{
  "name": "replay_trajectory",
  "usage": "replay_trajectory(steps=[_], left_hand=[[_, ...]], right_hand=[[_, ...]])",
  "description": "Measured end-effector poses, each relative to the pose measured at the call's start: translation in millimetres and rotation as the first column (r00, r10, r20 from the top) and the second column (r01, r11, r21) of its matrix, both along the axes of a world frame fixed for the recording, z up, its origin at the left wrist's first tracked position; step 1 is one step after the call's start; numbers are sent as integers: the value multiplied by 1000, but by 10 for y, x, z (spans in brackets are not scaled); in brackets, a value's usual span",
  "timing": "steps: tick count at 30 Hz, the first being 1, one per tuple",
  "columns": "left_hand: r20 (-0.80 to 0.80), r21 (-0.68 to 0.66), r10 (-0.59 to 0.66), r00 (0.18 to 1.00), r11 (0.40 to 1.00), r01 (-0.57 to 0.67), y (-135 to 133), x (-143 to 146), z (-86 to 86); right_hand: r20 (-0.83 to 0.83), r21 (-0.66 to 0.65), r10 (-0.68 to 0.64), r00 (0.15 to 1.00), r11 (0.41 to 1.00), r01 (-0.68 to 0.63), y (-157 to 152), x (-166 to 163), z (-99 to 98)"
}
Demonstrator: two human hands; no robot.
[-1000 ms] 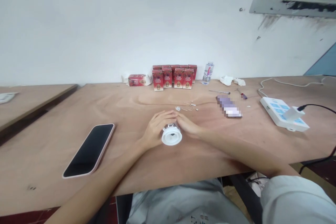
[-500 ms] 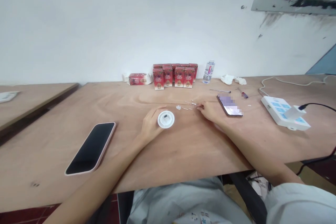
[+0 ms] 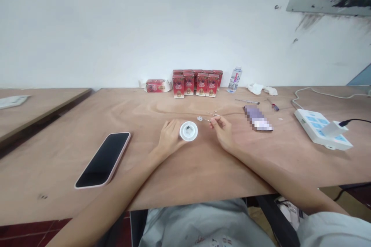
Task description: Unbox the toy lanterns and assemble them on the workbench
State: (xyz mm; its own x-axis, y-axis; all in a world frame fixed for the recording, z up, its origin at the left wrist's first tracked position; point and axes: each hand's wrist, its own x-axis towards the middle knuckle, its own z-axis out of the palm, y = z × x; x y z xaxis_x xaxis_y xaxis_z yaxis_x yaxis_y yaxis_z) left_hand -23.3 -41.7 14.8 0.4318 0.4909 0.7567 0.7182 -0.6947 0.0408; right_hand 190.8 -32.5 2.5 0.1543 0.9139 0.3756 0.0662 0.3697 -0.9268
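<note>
Here, I read the left forearm as reaching in from the lower left, laid low across the table [image 3: 185, 177], with the left hand [image 3: 169, 137] resting palm-down on the wood. Its grip was curled around the left side of the white round part [image 3: 188, 131], fingers touching the rim. That part stood on the table near the centre, its flat face with a small dark rectangular opening turned up toward the camera.

The right forearm came in from the lower right, and the right hand [image 3: 223, 132] sat just to the right of the white round part, not touching it. Its grip was closed to a pinch, thumb and forefinger tips together and pointing up and left. I could not tell whether anything small lay between them.

Just beyond the pinch, a small clear piece [image 3: 199, 118] and some thin metal pins [image 3: 213, 114] lay on the table, between the two hands and slightly farther back.

I also noted:
- A dark phone [image 3: 103, 159] lay face-up, well to the left of the left hand.
- A second phone [image 3: 257, 117] and a white power strip [image 3: 321, 128] lay to the right.
- Red boxes [image 3: 197, 83] and a small bottle [image 3: 235, 79] stood against the wall.
</note>
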Motion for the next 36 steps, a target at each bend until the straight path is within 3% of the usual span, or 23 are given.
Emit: replay_trajectory(steps=[6,11,16,23,32,36], left_hand=[[-89,-3,6,996,1000,-6,-22,35,16],[-154,24,52,987,999,-49,-32,81,26],[-179,18,77,981,997,-75,-32,86,17],[-176,53,80,981,996,-72,-32,97,-1],[-161,143,132,978,984,-109,-75,173,-40],[-147,97,133,980,988,-120,-101,195,-60]], right_hand=[[-207,-72,170,963,979,-188,-255,-231,31],[-225,-87,227,947,964,-252,-263,-227,37],[-134,-49,190,972,979,-198,-272,-226,7],[151,117,194,969,970,-212,-310,-207,-43],[283,168,114,952,972,-167,-351,-241,-2],[326,191,76,942,971,-144,-394,-252,52]])
